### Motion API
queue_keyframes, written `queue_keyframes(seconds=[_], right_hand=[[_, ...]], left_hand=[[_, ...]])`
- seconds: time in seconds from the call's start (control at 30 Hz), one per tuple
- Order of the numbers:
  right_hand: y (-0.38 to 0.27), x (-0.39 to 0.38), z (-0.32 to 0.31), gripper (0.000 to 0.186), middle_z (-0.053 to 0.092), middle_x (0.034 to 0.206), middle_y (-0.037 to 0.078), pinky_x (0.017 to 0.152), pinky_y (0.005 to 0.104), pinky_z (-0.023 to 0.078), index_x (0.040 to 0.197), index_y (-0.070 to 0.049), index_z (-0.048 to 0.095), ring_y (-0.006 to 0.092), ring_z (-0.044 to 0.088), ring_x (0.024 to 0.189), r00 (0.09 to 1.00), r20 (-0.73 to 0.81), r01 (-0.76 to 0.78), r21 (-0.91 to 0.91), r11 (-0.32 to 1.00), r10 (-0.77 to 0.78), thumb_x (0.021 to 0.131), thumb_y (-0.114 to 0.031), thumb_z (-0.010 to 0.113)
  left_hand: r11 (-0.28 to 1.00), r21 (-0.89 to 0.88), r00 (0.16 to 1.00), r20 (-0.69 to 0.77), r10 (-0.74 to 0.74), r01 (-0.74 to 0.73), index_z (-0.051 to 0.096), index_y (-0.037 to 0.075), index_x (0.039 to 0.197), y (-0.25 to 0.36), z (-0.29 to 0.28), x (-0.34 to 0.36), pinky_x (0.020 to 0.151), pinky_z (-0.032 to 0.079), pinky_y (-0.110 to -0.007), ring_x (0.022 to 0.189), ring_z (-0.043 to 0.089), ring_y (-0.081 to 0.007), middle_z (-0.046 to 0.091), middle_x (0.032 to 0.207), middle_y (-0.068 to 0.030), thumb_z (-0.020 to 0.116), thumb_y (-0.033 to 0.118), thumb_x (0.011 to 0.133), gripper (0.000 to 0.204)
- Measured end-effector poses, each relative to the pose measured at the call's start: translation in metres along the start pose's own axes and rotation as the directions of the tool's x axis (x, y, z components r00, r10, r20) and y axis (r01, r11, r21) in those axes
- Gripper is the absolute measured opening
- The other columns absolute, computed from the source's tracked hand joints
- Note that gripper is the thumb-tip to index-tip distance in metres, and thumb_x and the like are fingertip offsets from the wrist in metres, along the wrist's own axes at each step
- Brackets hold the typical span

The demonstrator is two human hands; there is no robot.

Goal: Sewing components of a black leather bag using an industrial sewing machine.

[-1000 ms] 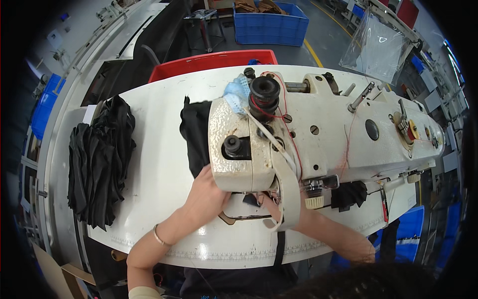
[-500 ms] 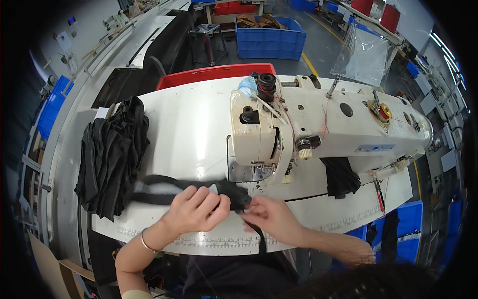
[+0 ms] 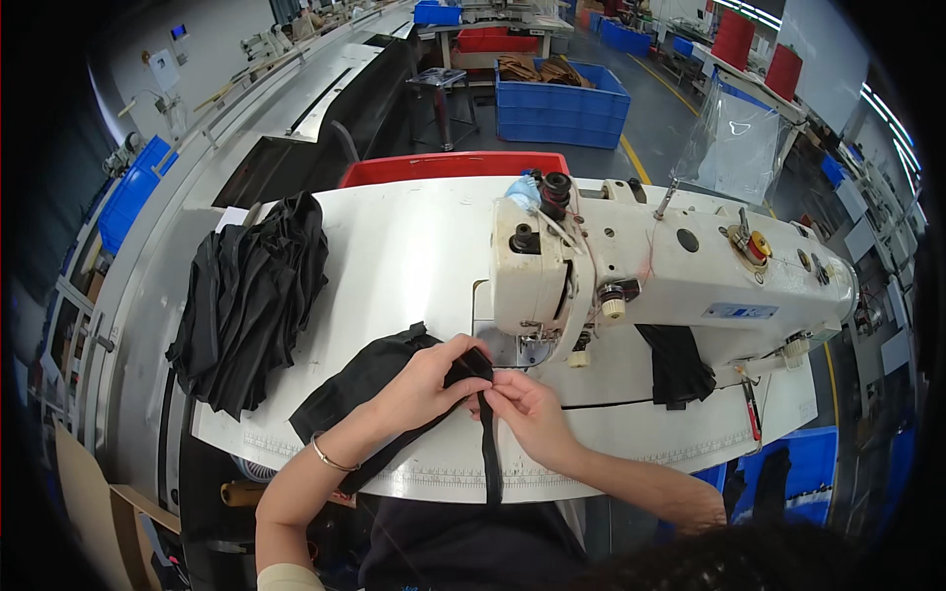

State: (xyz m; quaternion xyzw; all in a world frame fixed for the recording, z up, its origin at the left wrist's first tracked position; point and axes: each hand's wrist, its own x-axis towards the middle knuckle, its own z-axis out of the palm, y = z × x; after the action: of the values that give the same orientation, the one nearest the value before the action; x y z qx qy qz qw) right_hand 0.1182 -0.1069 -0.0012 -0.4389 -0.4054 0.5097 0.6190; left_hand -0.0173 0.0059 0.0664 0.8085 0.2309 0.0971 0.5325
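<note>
My left hand (image 3: 434,382) is closed on a piece of black fabric (image 3: 367,372), which spreads out flat to the left on the white table. Its corner is pinched between thumb and fingers, just in front of the sewing machine's needle area (image 3: 532,347). Against that corner, my right hand (image 3: 527,412) grips the end of a narrow black strip (image 3: 491,458) with its fingertips. The strip hangs from there over the table's front edge. Fabric and strip meet at the fingertips; whether they are joined is hidden.
A white sewing machine (image 3: 641,266) stands at the right of the table. To the left lies a heap of black fabric pieces (image 3: 251,295). Another black piece (image 3: 677,364) is under the machine arm, near red-handled snips (image 3: 752,409). A red bin (image 3: 453,167) sits behind the table.
The fabric, swinging and blurred before, now rests spread on the table. Both hands have come together at its corner, and the strip now hangs straight down. The whole view has shifted slightly.
</note>
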Motion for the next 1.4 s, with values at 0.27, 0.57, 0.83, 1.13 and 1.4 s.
queue_keyframes(seconds=[0.27, 0.57, 0.83, 1.13, 1.4], right_hand=[[-0.025, -0.030, -0.026, 0.021, 0.060, 0.084, 0.007, 0.065, 0.0287, 0.050, 0.108, 0.001, 0.055, 0.0157, 0.062, 0.076, 0.958, 0.277, 0.034, -0.371, 0.928, 0.076, 0.088, -0.001, 0.049], [-0.019, 0.002, -0.040, 0.027, 0.059, 0.097, 0.013, 0.086, 0.0351, 0.046, 0.090, 0.004, 0.060, 0.0293, 0.055, 0.102, 0.603, 0.766, 0.694, -0.641, -0.329, -0.222, 0.071, -0.014, 0.055], [0.003, -0.002, -0.083, 0.036, 0.056, 0.113, 0.012, 0.093, 0.0323, 0.042, 0.122, -0.001, 0.047, 0.0197, 0.052, 0.109, 0.713, 0.701, 0.556, -0.572, -0.603, -0.008, 0.089, -0.013, 0.043], [-0.012, 0.001, -0.081, 0.037, 0.048, 0.126, 0.012, 0.107, 0.0362, 0.027, 0.124, 0.002, 0.044, 0.0227, 0.044, 0.118, 0.637, 0.767, 0.308, -0.154, -0.939, 0.083, 0.092, -0.014, 0.039], [-0.020, 0.001, -0.062, 0.048, 0.058, 0.113, 0.014, 0.086, 0.0362, 0.048, 0.118, 0.002, 0.052, 0.0248, 0.059, 0.098, 0.732, 0.668, 0.611, -0.730, -0.304, -0.133, 0.073, -0.014, 0.051]], left_hand=[[0.998, -0.052, 1.000, 0.017, -0.027, 0.028, 0.047, 0.001, 0.110, -0.013, 0.013, 0.004, 0.068, 0.046, -0.026, 0.074, 0.058, -0.0160, 0.059, 0.083, -0.0101, 0.058, 0.002, 0.084, 0.027], [0.855, 0.483, 0.927, -0.198, 0.318, -0.190, 0.055, 0.004, 0.102, -0.042, 0.010, 0.044, 0.079, 0.037, -0.037, 0.084, 0.051, -0.0280, 0.053, 0.088, -0.0120, 0.058, -0.002, 0.076, 0.026], [0.939, -0.338, 0.975, 0.181, 0.126, -0.058, 0.025, 0.006, 0.139, -0.083, -0.006, 0.095, 0.101, 0.038, -0.048, 0.120, 0.044, -0.0310, 0.036, 0.138, -0.0163, 0.029, 0.046, 0.096, 0.059], [0.949, -0.266, 0.979, 0.065, 0.193, -0.170, 0.032, 0.006, 0.134, -0.090, 0.003, 0.100, 0.099, 0.040, -0.047, 0.116, 0.047, -0.0309, 0.042, 0.130, -0.0157, 0.035, 0.039, 0.096, 0.050], [0.952, -0.122, 0.958, -0.079, 0.274, -0.282, 0.039, 0.006, 0.130, -0.076, -0.005, 0.078, 0.097, 0.042, -0.045, 0.113, 0.049, -0.0308, 0.048, 0.124, -0.0152, 0.040, 0.032, 0.096, 0.043]])
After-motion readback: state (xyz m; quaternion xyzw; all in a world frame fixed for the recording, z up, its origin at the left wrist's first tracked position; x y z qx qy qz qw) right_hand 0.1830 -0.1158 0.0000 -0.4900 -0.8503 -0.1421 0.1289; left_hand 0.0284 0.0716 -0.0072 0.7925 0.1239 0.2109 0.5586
